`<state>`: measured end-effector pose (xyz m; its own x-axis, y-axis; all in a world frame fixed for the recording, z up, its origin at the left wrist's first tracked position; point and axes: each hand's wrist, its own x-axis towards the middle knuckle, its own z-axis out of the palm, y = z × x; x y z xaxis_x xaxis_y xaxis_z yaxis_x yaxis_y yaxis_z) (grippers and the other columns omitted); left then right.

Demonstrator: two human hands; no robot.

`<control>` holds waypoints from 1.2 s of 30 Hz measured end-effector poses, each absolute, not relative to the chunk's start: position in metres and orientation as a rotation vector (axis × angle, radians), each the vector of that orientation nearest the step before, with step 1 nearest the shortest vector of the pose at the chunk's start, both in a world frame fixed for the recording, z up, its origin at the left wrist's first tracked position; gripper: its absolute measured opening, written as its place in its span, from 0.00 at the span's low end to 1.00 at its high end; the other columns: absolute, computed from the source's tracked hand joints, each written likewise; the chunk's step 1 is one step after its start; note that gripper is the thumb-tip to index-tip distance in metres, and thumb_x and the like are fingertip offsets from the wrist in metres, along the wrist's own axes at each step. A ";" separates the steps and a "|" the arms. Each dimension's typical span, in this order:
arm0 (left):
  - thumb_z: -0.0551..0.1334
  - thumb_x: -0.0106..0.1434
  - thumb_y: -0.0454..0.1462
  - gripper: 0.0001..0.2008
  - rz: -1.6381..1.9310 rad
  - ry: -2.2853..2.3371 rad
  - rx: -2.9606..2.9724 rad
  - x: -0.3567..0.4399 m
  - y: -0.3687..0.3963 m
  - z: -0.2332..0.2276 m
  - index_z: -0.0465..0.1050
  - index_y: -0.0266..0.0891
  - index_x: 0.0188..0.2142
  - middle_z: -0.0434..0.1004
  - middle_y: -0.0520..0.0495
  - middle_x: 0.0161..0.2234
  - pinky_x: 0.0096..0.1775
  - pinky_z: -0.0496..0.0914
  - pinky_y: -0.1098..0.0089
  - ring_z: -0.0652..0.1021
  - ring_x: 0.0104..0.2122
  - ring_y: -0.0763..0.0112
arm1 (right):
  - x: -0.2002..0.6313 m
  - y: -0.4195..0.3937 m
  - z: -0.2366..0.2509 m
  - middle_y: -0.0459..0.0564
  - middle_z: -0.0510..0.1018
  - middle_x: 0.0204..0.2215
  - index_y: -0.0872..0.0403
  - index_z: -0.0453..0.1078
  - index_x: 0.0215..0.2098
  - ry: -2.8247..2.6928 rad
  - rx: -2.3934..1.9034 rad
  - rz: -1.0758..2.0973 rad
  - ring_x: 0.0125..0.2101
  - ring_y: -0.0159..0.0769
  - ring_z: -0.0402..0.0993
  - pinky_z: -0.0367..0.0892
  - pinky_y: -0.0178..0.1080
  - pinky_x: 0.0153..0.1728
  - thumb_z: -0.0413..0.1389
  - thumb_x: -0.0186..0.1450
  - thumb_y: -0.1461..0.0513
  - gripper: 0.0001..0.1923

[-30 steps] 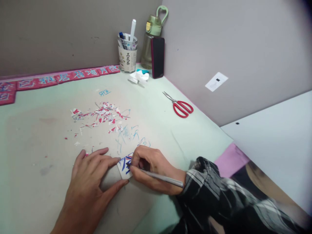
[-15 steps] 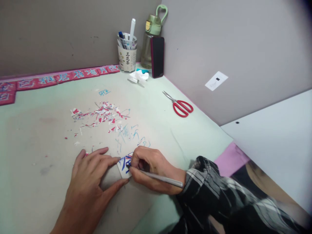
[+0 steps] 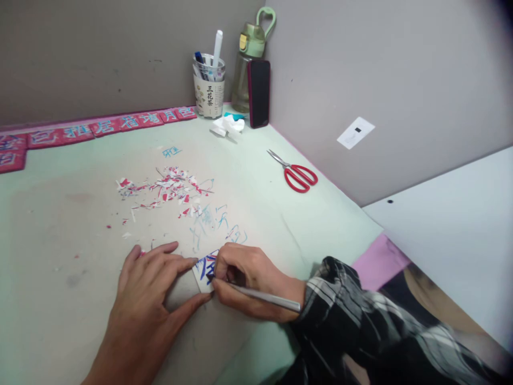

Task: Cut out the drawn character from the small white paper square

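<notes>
My right hand (image 3: 250, 278) grips a thin silver craft knife (image 3: 264, 297), its tip set on a small white paper piece (image 3: 204, 270) with blue markings. My left hand (image 3: 150, 291) lies flat on the pale green mat (image 3: 60, 240), and its index finger and thumb pin the paper's left edge. Most of the paper is hidden under my hands. A plaid sleeve covers my right forearm.
Red, white and blue paper scraps (image 3: 164, 190) are scattered beyond my hands. Red-handled scissors (image 3: 296, 174) lie to the right. At the back corner stand a pen cup (image 3: 209, 88), a green bottle (image 3: 246, 64), a dark phone (image 3: 259, 93) and crumpled tissue (image 3: 228, 125). Pink lettered strips (image 3: 96, 128) line the far edge.
My right hand and the knife tip have shifted slightly over the paper piece. My left hand stays put.
</notes>
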<state>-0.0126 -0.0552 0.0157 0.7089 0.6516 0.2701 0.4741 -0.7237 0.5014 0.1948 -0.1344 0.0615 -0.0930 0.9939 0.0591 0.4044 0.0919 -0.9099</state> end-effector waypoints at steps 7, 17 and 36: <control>0.62 0.65 0.51 0.14 0.624 0.860 2.519 -0.014 -0.056 0.017 0.69 0.53 0.48 0.80 0.49 0.44 0.65 0.52 0.37 0.73 0.56 0.49 | 0.194 -0.136 0.063 0.41 0.67 0.27 0.51 0.60 0.29 -1.603 -1.417 1.017 0.25 0.29 0.61 0.59 0.31 0.28 0.55 0.61 0.68 0.08; 0.63 0.65 0.52 0.15 0.630 0.876 2.504 -0.014 -0.055 0.015 0.71 0.52 0.46 0.81 0.49 0.44 0.66 0.51 0.41 0.74 0.56 0.50 | 0.193 -0.137 0.063 0.41 0.66 0.26 0.52 0.61 0.29 -1.580 -1.387 1.029 0.25 0.28 0.61 0.58 0.32 0.28 0.55 0.61 0.68 0.07; 0.56 0.69 0.53 0.31 0.401 0.693 2.632 -0.023 -0.037 0.018 0.53 0.51 0.67 0.67 0.43 0.66 0.65 0.58 0.39 0.62 0.69 0.48 | 0.196 -0.138 0.062 0.41 0.66 0.27 0.52 0.61 0.29 -1.633 -1.388 1.034 0.26 0.29 0.62 0.59 0.32 0.30 0.56 0.63 0.68 0.09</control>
<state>-0.0228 -0.0374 0.0176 0.8368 0.5195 0.1727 0.4084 -0.8024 0.4351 0.1957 -0.1375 0.0623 -0.1369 0.9899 0.0375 0.3897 0.0886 -0.9167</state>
